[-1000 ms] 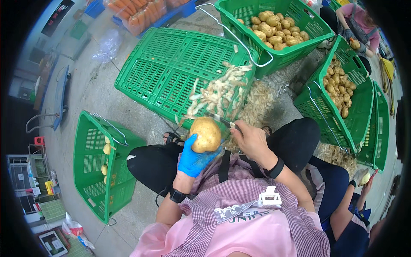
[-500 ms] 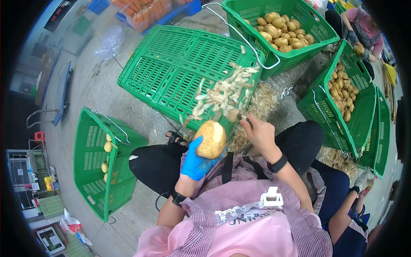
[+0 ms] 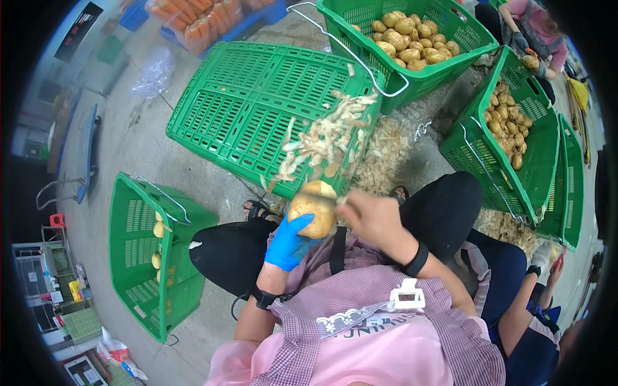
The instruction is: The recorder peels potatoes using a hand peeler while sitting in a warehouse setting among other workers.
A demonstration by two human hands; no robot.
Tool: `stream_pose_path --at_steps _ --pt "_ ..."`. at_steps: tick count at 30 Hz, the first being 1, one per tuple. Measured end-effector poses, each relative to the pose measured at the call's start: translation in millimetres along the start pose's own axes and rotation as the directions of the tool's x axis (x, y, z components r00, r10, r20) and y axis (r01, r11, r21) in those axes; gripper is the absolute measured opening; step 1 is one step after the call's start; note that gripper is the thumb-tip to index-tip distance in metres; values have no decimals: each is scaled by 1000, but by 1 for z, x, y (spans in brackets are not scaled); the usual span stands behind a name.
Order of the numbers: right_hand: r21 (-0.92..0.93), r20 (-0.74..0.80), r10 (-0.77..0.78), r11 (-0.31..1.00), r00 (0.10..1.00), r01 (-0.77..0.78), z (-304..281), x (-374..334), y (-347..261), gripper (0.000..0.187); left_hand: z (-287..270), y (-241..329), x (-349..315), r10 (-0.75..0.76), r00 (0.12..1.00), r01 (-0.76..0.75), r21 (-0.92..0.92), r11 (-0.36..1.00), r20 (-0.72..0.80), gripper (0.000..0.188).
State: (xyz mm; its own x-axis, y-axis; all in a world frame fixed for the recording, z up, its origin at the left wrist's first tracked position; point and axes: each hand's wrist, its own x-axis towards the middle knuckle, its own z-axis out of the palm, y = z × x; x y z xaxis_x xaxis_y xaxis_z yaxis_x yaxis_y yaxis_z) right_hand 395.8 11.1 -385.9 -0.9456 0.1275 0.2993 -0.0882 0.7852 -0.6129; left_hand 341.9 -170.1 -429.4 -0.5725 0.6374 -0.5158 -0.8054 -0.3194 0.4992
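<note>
My left hand (image 3: 287, 246), in a blue glove, is wrapped round a large potato (image 3: 313, 220) above my lap. A pale peeled patch shows at the potato's upper end. My bare right hand (image 3: 374, 222) is closed on a peeler (image 3: 324, 198), whose blurred blade lies across the top of the potato. Just beyond, potato peelings (image 3: 329, 140) are heaped on the near right part of an upturned green crate (image 3: 222, 96). More peelings (image 3: 386, 151) lie on the floor beside it.
Unpeeled potatoes fill parts of a green basket (image 3: 421, 77) at the far right and another basket (image 3: 476, 157) at the right. A green basket (image 3: 138, 270) with a few pale potatoes stands left. Bagged carrots (image 3: 206, 22) are at the back. Co-workers sit at right.
My right hand has moved left with the peeler, from beyond the potato's right side to across its top. My left hand keeps its hold; the whole view has shifted slightly.
</note>
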Motion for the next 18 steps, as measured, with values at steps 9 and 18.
stream_pose_path --at_steps 9,18 --pt "-67 -23 257 964 966 -258 2 6 31 28 12 14 -1 229 970 -181 392 902 -79 71" --pt "-258 -46 212 942 976 -216 7 15 43 24 13 17 6 291 954 -174 643 746 -79 73"
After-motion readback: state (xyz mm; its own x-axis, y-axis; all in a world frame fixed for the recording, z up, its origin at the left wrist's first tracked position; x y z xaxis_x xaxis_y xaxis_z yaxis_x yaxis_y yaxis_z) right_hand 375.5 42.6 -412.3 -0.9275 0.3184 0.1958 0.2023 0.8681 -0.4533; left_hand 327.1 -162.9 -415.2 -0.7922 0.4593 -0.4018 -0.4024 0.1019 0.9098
